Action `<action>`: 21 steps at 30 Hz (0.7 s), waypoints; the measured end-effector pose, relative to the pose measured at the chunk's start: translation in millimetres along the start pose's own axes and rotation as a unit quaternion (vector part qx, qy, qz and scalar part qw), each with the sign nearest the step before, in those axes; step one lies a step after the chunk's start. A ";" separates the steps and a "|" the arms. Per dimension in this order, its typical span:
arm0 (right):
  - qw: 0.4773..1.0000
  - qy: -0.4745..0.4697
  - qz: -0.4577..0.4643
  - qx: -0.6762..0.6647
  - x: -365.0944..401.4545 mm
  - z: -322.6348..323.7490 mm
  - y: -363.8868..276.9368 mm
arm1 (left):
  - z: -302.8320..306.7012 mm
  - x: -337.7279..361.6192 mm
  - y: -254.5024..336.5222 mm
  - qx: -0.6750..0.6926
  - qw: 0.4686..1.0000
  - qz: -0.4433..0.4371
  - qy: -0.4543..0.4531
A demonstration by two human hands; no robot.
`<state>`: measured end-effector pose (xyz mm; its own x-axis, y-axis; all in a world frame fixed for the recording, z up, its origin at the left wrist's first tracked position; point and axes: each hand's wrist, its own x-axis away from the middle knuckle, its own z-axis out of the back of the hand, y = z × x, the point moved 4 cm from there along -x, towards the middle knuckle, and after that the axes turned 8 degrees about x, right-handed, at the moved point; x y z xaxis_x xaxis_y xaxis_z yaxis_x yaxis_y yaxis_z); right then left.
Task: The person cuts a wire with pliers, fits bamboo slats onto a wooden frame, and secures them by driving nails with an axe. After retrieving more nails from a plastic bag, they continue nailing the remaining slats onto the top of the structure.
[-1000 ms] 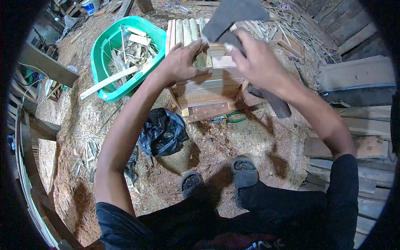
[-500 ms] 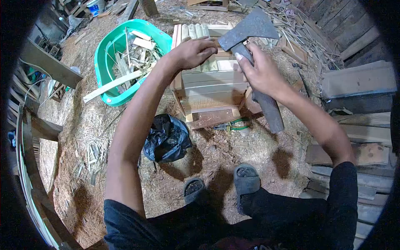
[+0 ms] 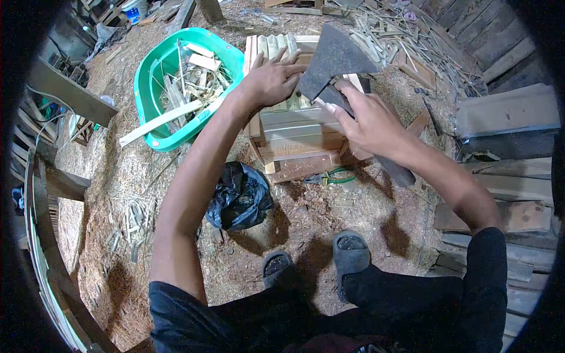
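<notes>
My right hand is wrapped round the dark handle of a hatchet, close below its broad grey blade. The blade hangs over the right part of a wooden crate made of pale slats. On the crate's top left lie several ridged wooden pieces. My left hand rests on or just above these pieces with its fingers spread, its fingertips near the blade's left side. Whether the left palm touches the wood cannot be made out.
A green tub of wood scraps stands left of the crate. A dark plastic bag and green-handled pliers lie on the sawdust-covered floor. Stacked planks line the right side. Wood offcuts are heaped at the back right.
The hatchet has moved slightly left and tilted, its blade now nearer my left hand. The fingers of my left hand have spread wider over the wooden pieces.
</notes>
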<state>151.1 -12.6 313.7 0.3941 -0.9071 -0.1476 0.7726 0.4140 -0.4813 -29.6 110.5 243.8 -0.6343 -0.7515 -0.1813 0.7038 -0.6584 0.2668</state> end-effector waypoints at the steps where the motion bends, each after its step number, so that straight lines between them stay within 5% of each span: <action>1: 1.000 -0.013 -0.005 -0.001 0.9 -0.3 -1.2 | 0.7 -0.9 0.3 0.008 1.000 0.008 -0.009; 6: 0.999 -0.019 0.009 0.039 3.7 -2.3 -8.9 | 9.4 -9.4 -13.4 0.030 0.995 -0.016 -0.089; 13: 0.997 -0.060 -0.006 0.042 -13.8 6.2 2.9 | 10.5 -7.3 -13.0 0.043 0.998 0.000 -0.052; 17: 0.996 0.079 0.032 0.019 -16.0 20.7 -5.8 | 27.3 -6.6 2.2 0.043 0.987 0.036 -0.149; 21: 0.996 -0.036 -0.038 0.066 -3.7 0.6 -5.3 | 9.2 -11.6 -21.8 0.063 0.994 -0.016 -0.083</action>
<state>145.8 -11.4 317.3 0.3630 -0.9304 -0.0500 0.8584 0.3548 -0.3705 -40.5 134.0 248.7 -0.7067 -0.7066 -0.0361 0.6435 -0.6632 0.3821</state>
